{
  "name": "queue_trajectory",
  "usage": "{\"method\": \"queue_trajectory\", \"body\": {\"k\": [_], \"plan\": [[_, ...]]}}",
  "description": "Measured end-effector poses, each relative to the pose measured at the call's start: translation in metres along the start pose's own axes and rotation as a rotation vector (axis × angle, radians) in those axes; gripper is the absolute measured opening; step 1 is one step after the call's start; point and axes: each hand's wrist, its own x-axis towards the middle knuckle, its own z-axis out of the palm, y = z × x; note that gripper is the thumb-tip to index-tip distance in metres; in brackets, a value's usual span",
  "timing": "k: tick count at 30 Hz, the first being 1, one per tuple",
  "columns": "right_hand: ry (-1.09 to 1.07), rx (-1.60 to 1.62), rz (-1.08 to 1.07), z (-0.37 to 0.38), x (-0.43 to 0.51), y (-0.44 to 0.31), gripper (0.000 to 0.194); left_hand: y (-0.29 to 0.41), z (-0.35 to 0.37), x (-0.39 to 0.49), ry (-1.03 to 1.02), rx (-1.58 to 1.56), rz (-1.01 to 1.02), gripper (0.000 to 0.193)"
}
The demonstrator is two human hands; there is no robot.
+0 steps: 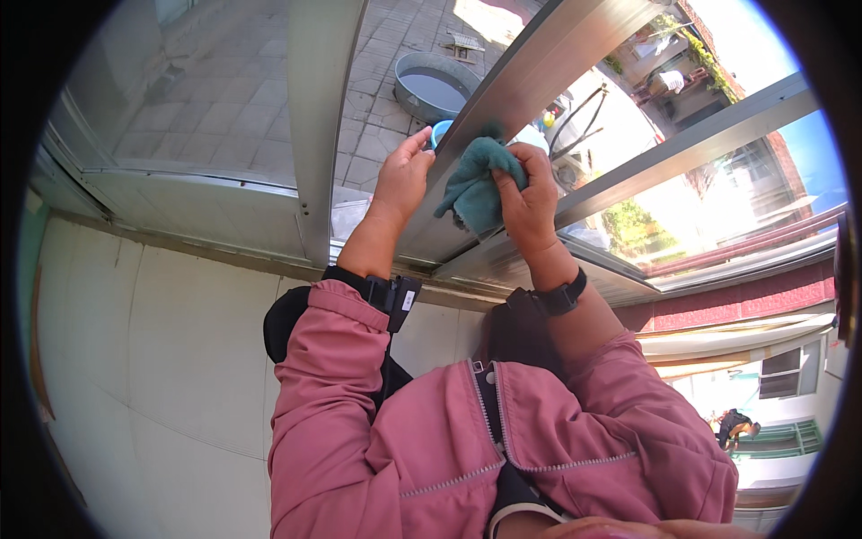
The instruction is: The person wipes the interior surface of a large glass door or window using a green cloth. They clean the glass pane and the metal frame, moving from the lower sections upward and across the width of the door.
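A crumpled teal cloth [479,185] is pinched in my right hand [532,202], between thumb and bent fingers. The cloth lies against the face of a silvery metal door frame [539,60]. On the other side of that upright, my left hand [403,168] grips its edge, with the thumb near the front face. Some of the left fingers are hidden. Just past the left fingertips, part of a light blue basin [441,129] shows behind the frame. Both wrists wear black straps.
A large round metal tub [434,84] holding greyish water stands on the paved yard [367,128] outside. Glass door panels [215,101] rise to the left. Pale floor tiles [195,350] lie inside the threshold. Another person [734,428] appears at the far right.
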Motion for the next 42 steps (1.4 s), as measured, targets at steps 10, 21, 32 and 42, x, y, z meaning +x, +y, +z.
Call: {"method": "queue_trajectory", "body": {"k": [10,21,32,42], "plan": [[0.335,-0.541,-0.989,-0.041,0.160,-0.070,0.043,-0.020,0.009,0.008,-0.001,-0.142,-0.025,0.049],[-0.232,-0.542,-1.041,0.053,0.036,0.017,0.037,-0.029,-0.005,0.007,0.172,-0.373,-0.211,0.056],[0.213,-0.709,-1.023,-0.044,0.160,-0.062,0.041,-0.023,-0.006,0.005,0.153,-0.161,-0.063,0.067],[-0.228,-0.595,-1.032,0.024,0.062,-0.001,0.037,-0.013,-0.006,0.001,0.218,-0.093,0.072,0.065]]}}
